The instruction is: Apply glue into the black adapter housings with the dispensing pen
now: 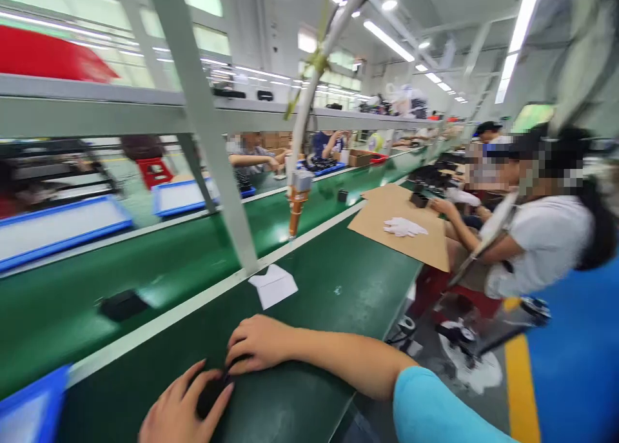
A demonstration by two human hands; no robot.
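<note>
Black piece [209, 394] between left hand [178, 409] and right hand [261, 345]; left grip pinching it, right grip: can't tell.

Bright ceiling tubes [519, 40]; edges seemingly motion-blurred.

A long green worktop [333, 295] stretches away to the right, a pale rail [169, 319] along its far edge. By that edge lies a creased white sheet [275, 287]. Toward the right end, brown cardboard [377, 211] reaches the near edge, a white glove [405, 227] on top. A partly hidden dark piece [209, 393] lies near the left end; a blue-rimmed tray [58, 391] shows at the left corner, by the rail. Beyond, a glossy green belt [188, 262] carries a flat black piece [123, 305] and a small dark block [342, 196].
</note>
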